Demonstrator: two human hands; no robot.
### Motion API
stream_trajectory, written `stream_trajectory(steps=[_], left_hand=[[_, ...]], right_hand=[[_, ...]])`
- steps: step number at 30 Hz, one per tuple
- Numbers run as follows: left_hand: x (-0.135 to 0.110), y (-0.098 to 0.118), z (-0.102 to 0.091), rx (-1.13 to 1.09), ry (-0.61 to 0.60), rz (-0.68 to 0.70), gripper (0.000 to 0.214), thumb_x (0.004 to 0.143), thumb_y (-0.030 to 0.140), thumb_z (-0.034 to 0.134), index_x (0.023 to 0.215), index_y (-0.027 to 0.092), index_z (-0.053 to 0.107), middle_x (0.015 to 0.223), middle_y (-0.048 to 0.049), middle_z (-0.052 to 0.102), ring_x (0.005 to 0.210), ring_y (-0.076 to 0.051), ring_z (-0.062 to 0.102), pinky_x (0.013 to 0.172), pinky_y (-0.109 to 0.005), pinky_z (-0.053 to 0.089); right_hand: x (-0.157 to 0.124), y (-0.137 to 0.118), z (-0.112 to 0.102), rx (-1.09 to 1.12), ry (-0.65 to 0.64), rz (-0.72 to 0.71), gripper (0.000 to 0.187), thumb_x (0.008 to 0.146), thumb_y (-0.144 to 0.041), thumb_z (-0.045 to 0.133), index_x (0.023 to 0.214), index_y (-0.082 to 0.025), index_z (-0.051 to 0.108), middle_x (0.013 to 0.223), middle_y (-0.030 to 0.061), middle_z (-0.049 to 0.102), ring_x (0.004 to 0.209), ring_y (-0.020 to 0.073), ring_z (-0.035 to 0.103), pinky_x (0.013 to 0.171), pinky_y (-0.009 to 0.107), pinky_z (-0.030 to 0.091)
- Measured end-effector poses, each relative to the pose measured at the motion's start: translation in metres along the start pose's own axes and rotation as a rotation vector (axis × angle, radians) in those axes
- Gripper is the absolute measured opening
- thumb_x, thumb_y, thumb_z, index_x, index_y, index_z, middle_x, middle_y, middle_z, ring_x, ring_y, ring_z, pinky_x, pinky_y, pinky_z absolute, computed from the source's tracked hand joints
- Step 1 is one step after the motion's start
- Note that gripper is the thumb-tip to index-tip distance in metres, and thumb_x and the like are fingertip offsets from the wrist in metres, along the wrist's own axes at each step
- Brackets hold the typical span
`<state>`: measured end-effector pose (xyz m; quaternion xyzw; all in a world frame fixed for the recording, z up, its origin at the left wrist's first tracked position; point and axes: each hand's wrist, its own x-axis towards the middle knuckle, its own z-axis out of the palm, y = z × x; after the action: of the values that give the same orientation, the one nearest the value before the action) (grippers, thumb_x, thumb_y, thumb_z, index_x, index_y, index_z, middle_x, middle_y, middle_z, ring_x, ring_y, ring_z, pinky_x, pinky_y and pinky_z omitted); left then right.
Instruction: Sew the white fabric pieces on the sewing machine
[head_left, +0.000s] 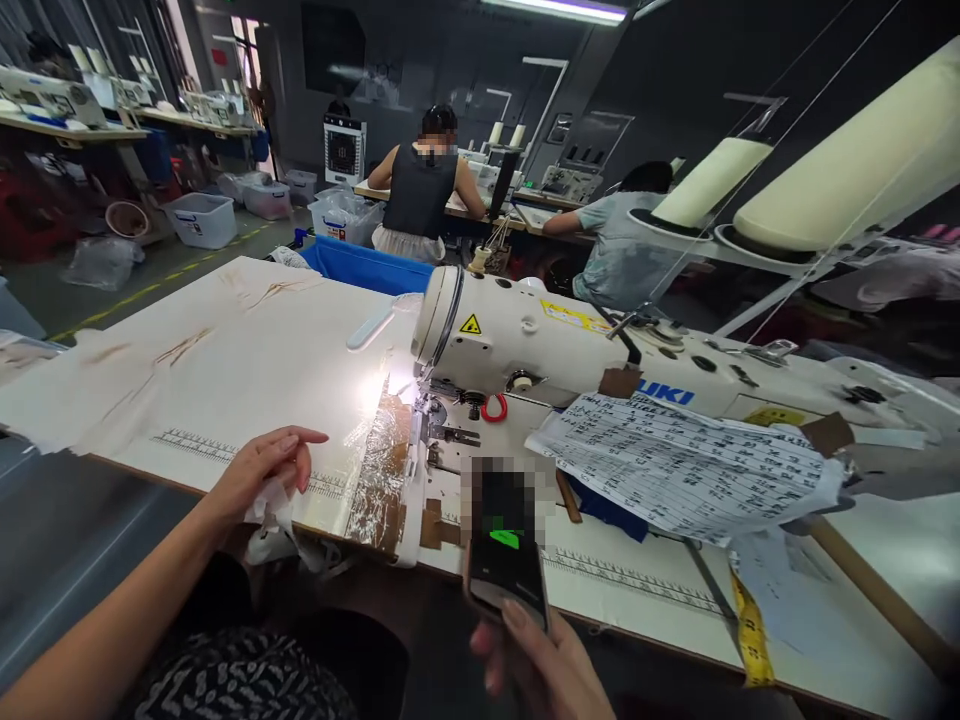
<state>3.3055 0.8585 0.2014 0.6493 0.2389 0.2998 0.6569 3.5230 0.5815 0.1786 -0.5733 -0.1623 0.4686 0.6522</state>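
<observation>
1. Phone (510, 575): located on the near side of the sewing machine (517, 325), tilted, screen facing the wearer. The screen is dark with a green patch; its upper part is obscured by pixelation.
2. Right hand (544, 655): nearer the wearer than the sewing machine. Its grip is closed around the phone's lower end, thumb over the front.
3. Left hand (271, 462): to the near left of the sewing machine, above the surface (247, 400). Index finger extends, other fingers bend. White cloth (271, 512) lies just below the hand; cannot tell whether this grip is closed on it.
4. Shiny clear covering (381, 475): on the surface, immediately left of the sewing machine's needle area.
5. Red ring (493, 408): beneath the sewing machine's arm.
6. Handwritten sheet (682, 465): against the sewing machine's near side.
7. Yellow measuring tape (750, 630): near right of the sewing machine, hanging at the surface's edge.
8. Thread cones (847, 150): above the sewing machine's right part.
9. Blue fabric bin (367, 265): beyond the sewing machine, to its left.
10. Two seated people (420, 195): beyond the sewing machine.
</observation>
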Motion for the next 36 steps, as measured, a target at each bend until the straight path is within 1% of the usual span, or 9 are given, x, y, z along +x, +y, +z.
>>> stream_trajectory(steps=[8, 11, 13, 15, 19, 22, 25, 31, 36], left_hand=[[-0.005, 0.006, 0.003, 0.061, 0.019, -0.021, 0.037, 0.091, 0.049, 0.06, 0.107, 0.019, 0.075, 0.06, -0.0038, 0.062, 0.052, -0.015, 0.049, 0.05, -0.024, 0.041], [-0.007, 0.009, 0.006, 0.035, 0.036, -0.049, 0.035, 0.089, 0.048, 0.062, 0.106, 0.021, 0.076, 0.06, -0.0036, 0.061, 0.054, -0.017, 0.052, 0.052, -0.025, 0.043], [-0.009, 0.011, 0.009, 0.025, 0.075, -0.083, 0.034, 0.089, 0.049, 0.062, 0.104, 0.023, 0.077, 0.06, -0.0035, 0.06, 0.057, -0.018, 0.052, 0.054, -0.026, 0.044], [-0.011, 0.013, 0.011, 0.024, 0.109, -0.115, 0.034, 0.088, 0.051, 0.063, 0.101, 0.024, 0.078, 0.06, -0.0036, 0.06, 0.058, -0.018, 0.052, 0.056, -0.027, 0.045], [-0.012, 0.016, 0.012, 0.027, 0.123, -0.155, 0.035, 0.084, 0.057, 0.066, 0.097, 0.027, 0.078, 0.059, -0.004, 0.058, 0.059, -0.019, 0.052, 0.055, -0.027, 0.045], [-0.012, 0.018, 0.012, 0.03, 0.11, -0.169, 0.034, 0.084, 0.058, 0.065, 0.096, 0.029, 0.078, 0.059, -0.0041, 0.058, 0.058, -0.019, 0.052, 0.055, -0.028, 0.046], [-0.013, 0.021, 0.013, 0.045, 0.094, -0.162, 0.033, 0.085, 0.058, 0.063, 0.096, 0.031, 0.078, 0.06, -0.004, 0.058, 0.058, -0.02, 0.052, 0.053, -0.029, 0.046], [-0.013, 0.023, 0.013, 0.108, 0.101, -0.171, 0.035, 0.085, 0.062, 0.061, 0.094, 0.032, 0.077, 0.059, -0.0021, 0.057, 0.058, -0.02, 0.051, 0.053, -0.028, 0.048], [-0.015, 0.025, 0.015, 0.097, 0.108, -0.228, 0.036, 0.086, 0.062, 0.062, 0.096, 0.029, 0.075, 0.059, 0.0004, 0.056, 0.057, -0.017, 0.054, 0.047, -0.023, 0.047]], right_hand=[[0.039, -0.043, -0.004, -0.075, 0.136, 0.085, 0.044, 0.067, -0.055, 0.086, 0.072, -0.019, 0.061, 0.059, -0.0043, 0.061, 0.043, 0.007, 0.048, 0.05, 0.027, 0.053], [0.043, -0.042, -0.011, -0.137, 0.221, 0.007, 0.058, 0.066, -0.051, 0.087, 0.11, -0.022, 0.062, 0.056, -0.0098, 0.055, 0.043, 0.0081, 0.046, 0.048, 0.027, 0.053], [0.044, -0.035, -0.019, -0.187, 0.231, -0.01, 0.093, 0.065, -0.05, 0.086, 0.142, -0.021, 0.042, 0.056, -0.0119, 0.054, 0.042, 0.0102, 0.047, 0.049, 0.03, 0.054], [0.044, -0.028, -0.031, -0.325, 0.254, -0.053, 0.102, 0.071, -0.055, 0.078, 0.152, -0.019, 0.027, 0.059, -0.0115, 0.053, 0.041, 0.012, 0.046, 0.045, 0.031, 0.051], [0.034, -0.025, -0.064, -0.93, 0.585, -0.321, 0.055, 0.085, -0.059, 0.054, 0.123, -0.021, 0.063, 0.072, 0.0017, 0.064, 0.06, 0.0202, 0.06, 0.056, 0.035, 0.05], [0.025, -0.031, -0.087, -1.071, 0.743, -0.414, 0.047, 0.083, -0.059, 0.05, 0.101, -0.021, 0.071, 0.107, 0.0151, 0.072, 0.097, 0.0328, 0.065, 0.08, 0.047, 0.052], [0.023, -0.031, -0.1, -1.055, 0.737, -0.424, 0.048, 0.084, -0.057, 0.05, 0.106, -0.02, 0.07, 0.118, 0.0165, 0.07, 0.117, 0.0345, 0.06, 0.091, 0.047, 0.051], [0.018, -0.015, -0.102, -1.082, 0.626, -0.347, 0.045, 0.089, -0.055, 0.047, 0.108, -0.021, 0.07, 0.112, 0.0124, 0.072, 0.108, 0.0273, 0.065, 0.097, 0.041, 0.05], [-0.025, -0.007, -0.107, -1.177, 0.412, -0.111, 0.03, 0.081, -0.048, 0.056, 0.071, -0.024, 0.072, 0.069, 0.0023, 0.073, 0.066, 0.0204, 0.069, 0.062, 0.027, 0.054]])
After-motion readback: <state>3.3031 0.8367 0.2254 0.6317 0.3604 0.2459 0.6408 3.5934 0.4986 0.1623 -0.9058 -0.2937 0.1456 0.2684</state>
